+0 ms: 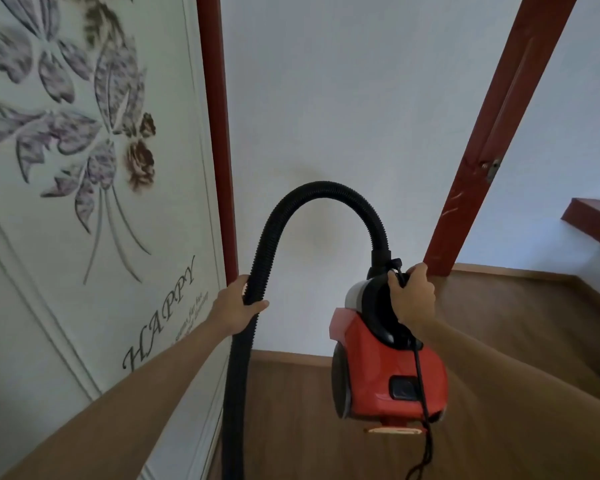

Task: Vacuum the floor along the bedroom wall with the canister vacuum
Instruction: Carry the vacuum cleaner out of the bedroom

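Note:
A red canister vacuum [378, 368] with a black handle hangs in the air above the wooden floor [291, 410]. My right hand [411, 296] grips its top handle and carries it. A black ribbed hose [309, 199] arches up from the vacuum's front and comes down on the left, where my left hand [239, 306] is wrapped around it. The hose runs on down past the bottom edge, so its nozzle end is hidden. A black power cord [425, 410] dangles from the vacuum's rear.
A white wall [343, 116] stands straight ahead with a wooden skirting board [291, 356]. A flower-patterned door panel [84, 168] with a red frame [215, 133] is at left. A red door edge [492, 133] leans at right, with a red shelf [593, 216] beyond.

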Demonstrator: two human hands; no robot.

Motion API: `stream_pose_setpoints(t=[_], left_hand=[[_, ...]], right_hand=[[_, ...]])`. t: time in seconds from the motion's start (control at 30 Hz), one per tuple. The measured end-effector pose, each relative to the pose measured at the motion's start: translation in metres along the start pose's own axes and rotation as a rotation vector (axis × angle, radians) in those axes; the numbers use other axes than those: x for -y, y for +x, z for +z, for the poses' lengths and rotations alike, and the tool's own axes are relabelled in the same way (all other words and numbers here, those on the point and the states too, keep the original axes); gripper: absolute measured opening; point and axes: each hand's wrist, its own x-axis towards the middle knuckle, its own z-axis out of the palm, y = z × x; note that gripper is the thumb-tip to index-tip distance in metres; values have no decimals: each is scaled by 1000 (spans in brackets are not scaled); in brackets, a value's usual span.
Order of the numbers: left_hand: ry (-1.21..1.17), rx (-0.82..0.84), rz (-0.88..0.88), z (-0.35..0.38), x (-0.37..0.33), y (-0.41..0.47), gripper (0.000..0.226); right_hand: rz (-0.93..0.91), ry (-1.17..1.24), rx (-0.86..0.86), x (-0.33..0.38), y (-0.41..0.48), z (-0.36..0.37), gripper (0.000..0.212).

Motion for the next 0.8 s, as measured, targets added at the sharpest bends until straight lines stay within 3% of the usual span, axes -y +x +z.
stream_pose_setpoints(t=[0.4, 0.8], left_hand=[[24, 31, -107, 67, 143, 155, 65], [58, 204, -203, 191, 300, 227, 61]], right_hand=[[116, -136, 148, -93, 107, 163, 26], [402, -179, 228, -241, 116, 316, 26]])
